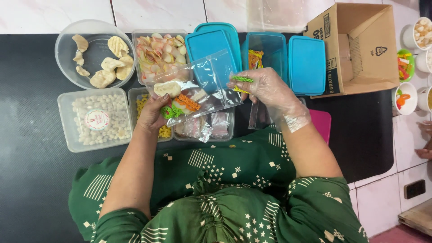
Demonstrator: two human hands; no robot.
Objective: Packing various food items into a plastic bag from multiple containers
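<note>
Holding a clear plastic bag from beneath, the bare left hand has its fingers curled closed around the bag's lower end, where pale, green and orange crackers sit bunched just above the fingertips. The right hand, covered by a thin clear glove, pinches green and yellow ridged crackers between thumb and fingertips, right at the bag's open edge; the other fingers are loosely bent. Just beyond those fingers stands an open blue container with more coloured pieces, flanked by blue lids. Past the left fingers is a tub of pink-edged crackers; to their outer side lie a round bowl of pale crackers and a tub of white pellets. A cardboard box stands well apart from the right fingers.
</note>
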